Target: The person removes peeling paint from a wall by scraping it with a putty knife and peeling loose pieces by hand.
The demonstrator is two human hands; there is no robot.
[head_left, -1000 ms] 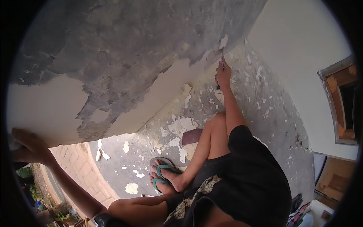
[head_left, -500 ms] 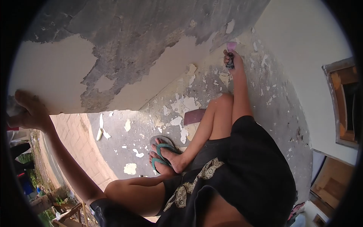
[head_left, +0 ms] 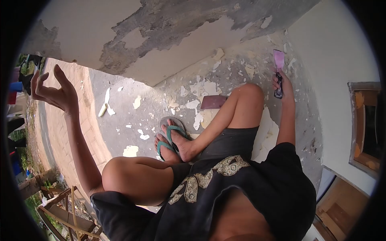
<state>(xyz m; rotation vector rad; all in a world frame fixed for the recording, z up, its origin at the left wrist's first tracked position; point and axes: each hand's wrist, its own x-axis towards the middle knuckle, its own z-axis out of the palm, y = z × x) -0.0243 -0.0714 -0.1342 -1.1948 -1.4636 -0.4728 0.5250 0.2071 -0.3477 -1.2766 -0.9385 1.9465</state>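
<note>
My right hand (head_left: 284, 85) is wrapped around the dark handle of a putty knife (head_left: 278, 60); its wide blade looks pinkish and points away from me. The tool is held over the floor, apart from the wall. On the left, my left hand (head_left: 58, 90) is raised near the wall's outer edge with its fingers spread and bent, holding nothing. In front of me stands a wall (head_left: 181, 52) where pale paint is partly gone and rough grey surface shows. Flakes of paint (head_left: 203, 89) lie scattered on the grey floor below it.
A dark reddish flat piece (head_left: 213, 102) lies by my shin. My feet wear green-strapped flip-flops (head_left: 172, 138). A wooden-framed window (head_left: 364, 124) is in the white wall at right. Outside at left are paving (head_left: 66, 108), a wooden frame (head_left: 66, 209) and hanging cloth.
My left hand has come off the wall's edge and opened in the air. My right hand has drawn the putty knife back from the wall. The view has shifted.
</note>
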